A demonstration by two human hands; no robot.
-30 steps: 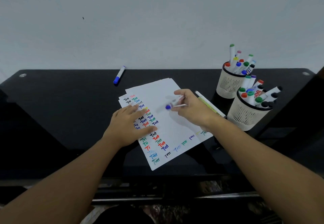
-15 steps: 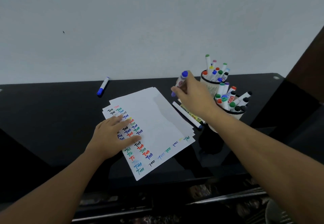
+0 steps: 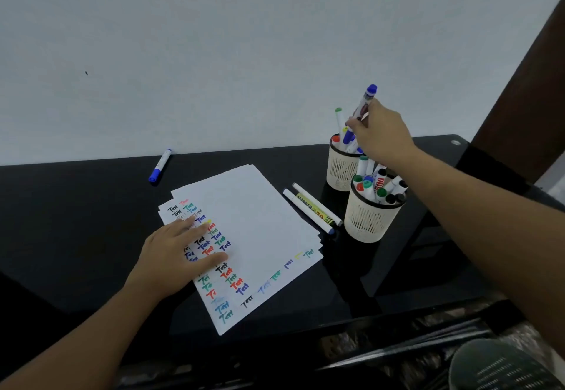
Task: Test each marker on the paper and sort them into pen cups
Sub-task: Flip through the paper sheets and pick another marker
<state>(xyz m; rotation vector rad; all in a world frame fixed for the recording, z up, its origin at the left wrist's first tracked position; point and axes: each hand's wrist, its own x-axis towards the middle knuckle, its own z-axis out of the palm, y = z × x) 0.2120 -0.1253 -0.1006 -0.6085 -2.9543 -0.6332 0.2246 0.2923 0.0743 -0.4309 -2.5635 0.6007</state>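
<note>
The blue-capped marker (image 3: pixel 366 103) stands nearly upright above the far pen cup (image 3: pixel 340 167), cap end up, lower end dipping among the markers already standing there; the right hand (image 3: pixel 380 139) pinches its barrel between fingertips and thumb, so that hand is clamped on the marker and looks about to let it drop into the cup. As a judgement, it is a light, stiff plastic tube with a smooth barrel, slippery enough to slide if held loosely yet hardly fragile; the mid-barrel is the sensible place to hold it, leaving the lower end free to find a gap between its neighbours; the cup is crowded, so the marker may jam or stand proud rather than sink fully.

The near pen cup (image 3: pixel 371 218) sits just beside the far one, nearer and slightly to the right, also packed with capped markers; two more markers (image 3: pixel 312 207) lie side by side on the bench (image 3: pixel 76 221) between the cups and the paper (image 3: pixel 260 224), seemingly waiting to be tested; another blue marker (image 3: pixel 160 165) lies well apart at the far left. The left hand (image 3: pixel 177 255) rests flat on the left side of the paper, fingers straight and spread, pinning the stack over rows of coloured test words.
</note>
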